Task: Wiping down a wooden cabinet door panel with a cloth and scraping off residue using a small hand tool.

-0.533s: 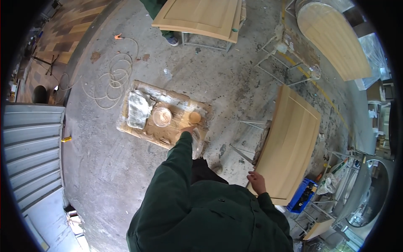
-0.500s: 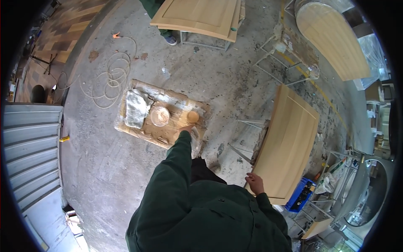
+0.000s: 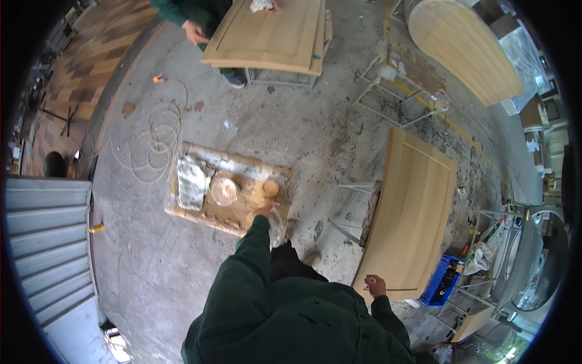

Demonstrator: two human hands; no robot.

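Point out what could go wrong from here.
The left hand is close to the small cup on the low stand, so the hand or sleeve might knock it over. The right hand is by the near end of the wooden panel; a bump could mark or shift it, though contact is unclear. The coiled hose lies loose on the floor and might catch someone's foot.

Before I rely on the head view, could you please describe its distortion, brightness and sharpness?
In the head view, the nearest wooden panel looks bowed, corners are black, a lower-left patch is blown out, and the left hand lacks fine detail.
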